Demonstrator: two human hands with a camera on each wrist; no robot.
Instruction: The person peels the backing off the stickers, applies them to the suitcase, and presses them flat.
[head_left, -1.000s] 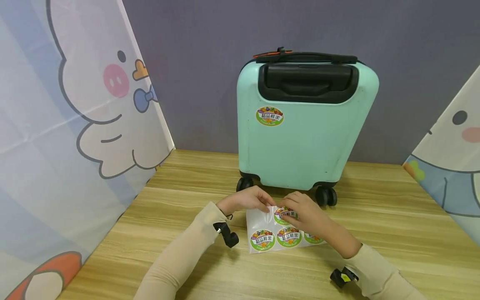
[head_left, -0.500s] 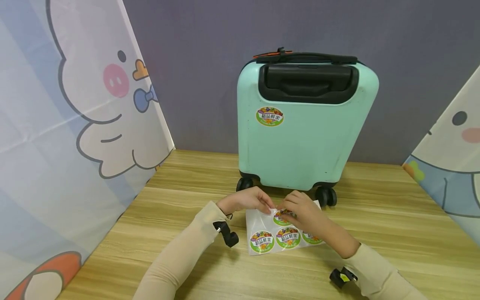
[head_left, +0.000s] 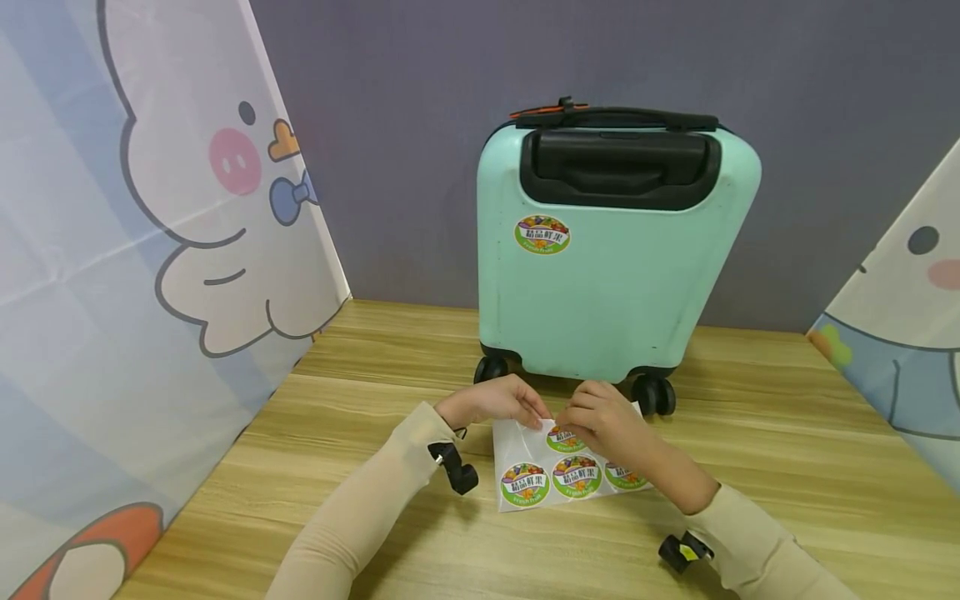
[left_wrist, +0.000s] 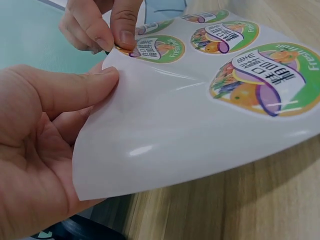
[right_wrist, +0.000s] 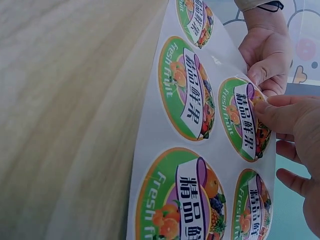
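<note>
A white sheet of oval fruit stickers is held tilted up off the wooden table, in front of the suitcase. My left hand grips its far edge, thumb on top and fingers beneath, beside a bare patch of backing. Close by, my right hand pinches at the far edge of one sticker, its thumb on the printed face. That sticker's edge is partly hidden under the thumb. Several other stickers with green rims lie flat on the sheet.
Behind the hands a mint-green suitcase stands upright on black wheels. One oval sticker is on its upper left front. Cartoon-printed cloths flank the wooden table, with a grey backdrop behind.
The sheet has tipped and shifted slightly downward, and its far right corner now shows behind the right hand. The right fingers have drawn in more tightly at the sticker's edge. The left hand has barely moved.
</note>
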